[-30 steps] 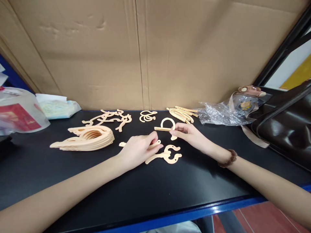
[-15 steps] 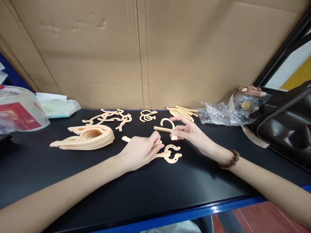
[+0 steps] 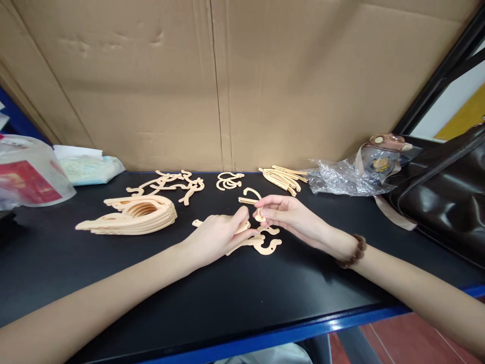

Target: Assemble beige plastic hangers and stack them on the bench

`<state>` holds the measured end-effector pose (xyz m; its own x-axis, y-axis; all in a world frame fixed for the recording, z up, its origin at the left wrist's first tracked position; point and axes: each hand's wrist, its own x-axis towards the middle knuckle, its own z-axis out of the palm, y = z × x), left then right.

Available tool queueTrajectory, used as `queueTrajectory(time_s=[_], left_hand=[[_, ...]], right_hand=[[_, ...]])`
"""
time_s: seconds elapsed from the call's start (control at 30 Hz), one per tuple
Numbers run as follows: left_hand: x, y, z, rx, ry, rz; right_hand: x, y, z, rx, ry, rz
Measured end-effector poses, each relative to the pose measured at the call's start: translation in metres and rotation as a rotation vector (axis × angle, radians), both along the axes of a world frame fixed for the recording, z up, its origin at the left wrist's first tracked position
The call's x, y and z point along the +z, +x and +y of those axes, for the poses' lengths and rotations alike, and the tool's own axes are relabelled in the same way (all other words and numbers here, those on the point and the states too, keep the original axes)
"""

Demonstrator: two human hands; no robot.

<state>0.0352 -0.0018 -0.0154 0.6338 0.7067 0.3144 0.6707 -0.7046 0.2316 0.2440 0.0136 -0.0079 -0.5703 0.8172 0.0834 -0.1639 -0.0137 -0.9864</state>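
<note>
My left hand (image 3: 214,235) is closed around a beige plastic hanger strip, whose holed ends stick out on both sides. Pinched in my right hand (image 3: 290,215) is a beige hanger hook (image 3: 251,192), its curve pointing up and left. A narrow slotted bar (image 3: 247,201) juts left from the same fingers; whether it is joined to the hook I cannot tell. Just below the hands lies a hanger piece with curved, holed ends (image 3: 270,248), partly covered by my left hand. The two hands are close together above the black table (image 3: 242,303).
Stacked beige hangers (image 3: 136,220) lie at left. Farther back are loose hanger arms (image 3: 166,184), several hooks (image 3: 229,181) and a pile of strips (image 3: 282,178). Clear plastic wrap (image 3: 337,179) and a dark bag (image 3: 443,187) are at right. Cardboard (image 3: 242,86) stands behind.
My right hand has moved left and slightly down with the hook, closer to my left hand, and its fingers have closed in. The left hand is nearly still.
</note>
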Motion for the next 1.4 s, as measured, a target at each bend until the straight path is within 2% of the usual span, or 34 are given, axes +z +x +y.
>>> queueTrajectory(time_s=[0.4, 0.67, 1.03, 1.27, 1.4], left_hand=[[0.002, 0.003, -0.005, 0.05, 0.095, -0.015], [0.002, 0.002, -0.005, 0.025, 0.143, 0.031], [-0.005, 0.002, -0.001, -0.095, 0.332, 0.078], [-0.003, 0.004, -0.002, -0.107, 0.353, 0.189], [-0.001, 0.005, -0.004, -0.072, 0.288, 0.256]], right_hand=[[-0.009, -0.002, 0.001, 0.096, -0.009, 0.019], [-0.006, -0.004, -0.002, 0.082, -0.041, -0.034], [0.003, -0.002, -0.004, 0.087, -0.115, -0.174], [0.002, -0.004, -0.004, 0.067, -0.034, -0.222], [0.001, -0.006, -0.004, 0.027, -0.046, -0.254]])
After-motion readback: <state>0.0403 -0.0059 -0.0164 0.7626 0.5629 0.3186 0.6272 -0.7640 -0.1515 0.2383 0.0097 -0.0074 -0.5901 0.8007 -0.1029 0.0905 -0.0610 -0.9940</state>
